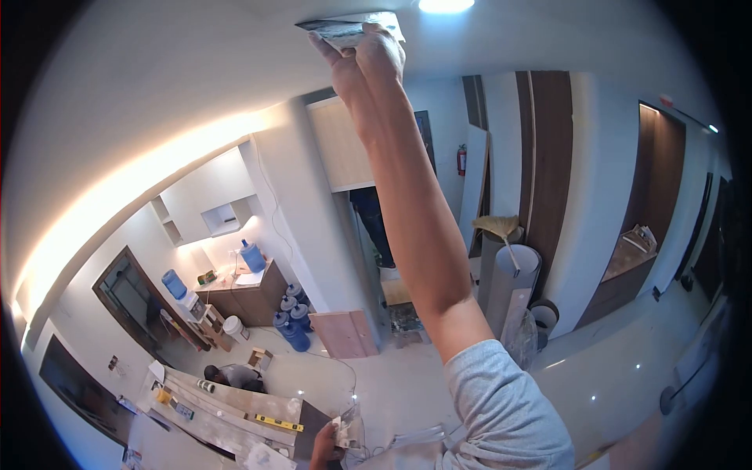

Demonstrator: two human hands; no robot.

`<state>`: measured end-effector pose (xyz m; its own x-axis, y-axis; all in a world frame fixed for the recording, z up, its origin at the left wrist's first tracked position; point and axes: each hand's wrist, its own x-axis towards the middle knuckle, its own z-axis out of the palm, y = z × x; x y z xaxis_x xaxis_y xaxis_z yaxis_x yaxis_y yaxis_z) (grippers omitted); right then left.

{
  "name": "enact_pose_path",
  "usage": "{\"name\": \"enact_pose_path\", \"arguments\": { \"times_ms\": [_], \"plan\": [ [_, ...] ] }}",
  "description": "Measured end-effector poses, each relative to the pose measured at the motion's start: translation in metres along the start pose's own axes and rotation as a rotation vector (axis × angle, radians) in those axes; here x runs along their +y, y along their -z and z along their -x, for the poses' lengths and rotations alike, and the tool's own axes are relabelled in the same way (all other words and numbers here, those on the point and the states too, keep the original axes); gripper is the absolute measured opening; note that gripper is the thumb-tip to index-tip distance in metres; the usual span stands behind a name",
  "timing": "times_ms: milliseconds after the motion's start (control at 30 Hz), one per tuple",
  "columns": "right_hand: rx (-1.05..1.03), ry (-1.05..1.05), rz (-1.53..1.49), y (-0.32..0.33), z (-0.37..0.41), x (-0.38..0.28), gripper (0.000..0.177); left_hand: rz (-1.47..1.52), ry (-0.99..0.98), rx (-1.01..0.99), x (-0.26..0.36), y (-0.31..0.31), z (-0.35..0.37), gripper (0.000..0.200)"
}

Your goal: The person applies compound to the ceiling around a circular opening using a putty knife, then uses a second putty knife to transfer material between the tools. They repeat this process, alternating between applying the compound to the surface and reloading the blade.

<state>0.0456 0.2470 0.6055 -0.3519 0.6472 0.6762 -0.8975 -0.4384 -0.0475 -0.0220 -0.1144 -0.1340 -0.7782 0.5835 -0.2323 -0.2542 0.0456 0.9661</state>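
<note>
Raised high on the long bare arm, my right hand (379,56) is closed around a wide putty knife (341,30). Its metal blade lies against or very close to the white ceiling (211,63), left of a bright ceiling light (446,5). One finger stretches out along the blade. Low in the view, my left hand (323,446) is closed on a small pale flat piece (341,431), perhaps a smeared scraper; its kind is not clear. The grey sleeve (509,415) covers my right upper arm.
A workbench (223,407) carries a yellow spirit level (279,423) and other items. Beyond it another person (233,377) crouches. Several blue water bottles (293,335) stand near a pinkish board (345,334). A broom (498,227) rests on large rolls (513,270) at right.
</note>
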Motion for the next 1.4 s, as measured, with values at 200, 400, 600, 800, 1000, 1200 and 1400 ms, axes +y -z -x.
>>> {"name": "enact_pose_path", "arguments": {
  "times_ms": [200, 400, 600, 800, 1000, 1200, 1400],
  "plan": [
    [-0.029, 0.083, 0.058, -0.020, 0.018, -0.008, 0.032, 0.171, 0.141, 0.015, 0.066, -0.042, 0.030, 0.032],
    [-0.072, 0.394, 0.249, -0.042, 0.035, -0.020, 0.033, 0.073, 0.068, 0.012, 0.032, -0.028, 0.017, 0.029],
    [0.162, 1.229, 0.782, -0.079, 0.056, 0.021, 0.031, 0.123, 0.060, 0.046, 0.020, -0.026, 0.013, 0.028],
    [-0.059, 0.880, 0.832, -0.021, 0.063, 0.045, 0.039, -0.025, 0.026, 0.006, 0.032, -0.027, 0.025, 0.031],
    [-0.006, 0.314, 0.199, 0.007, 0.003, 0.055, 0.043, 0.065, 0.065, 0.078, 0.071, -0.049, 0.054, 0.031],
    [0.107, 0.426, 0.320, -0.033, 0.009, 0.044, 0.046, -0.004, 0.034, 0.141, 0.103, -0.064, 0.075, 0.030],
    [0.193, 1.207, 0.941, -0.059, 0.057, 0.069, 0.046, 0.123, 0.089, 0.087, 0.079, -0.044, 0.058, 0.029]
  ]
}}
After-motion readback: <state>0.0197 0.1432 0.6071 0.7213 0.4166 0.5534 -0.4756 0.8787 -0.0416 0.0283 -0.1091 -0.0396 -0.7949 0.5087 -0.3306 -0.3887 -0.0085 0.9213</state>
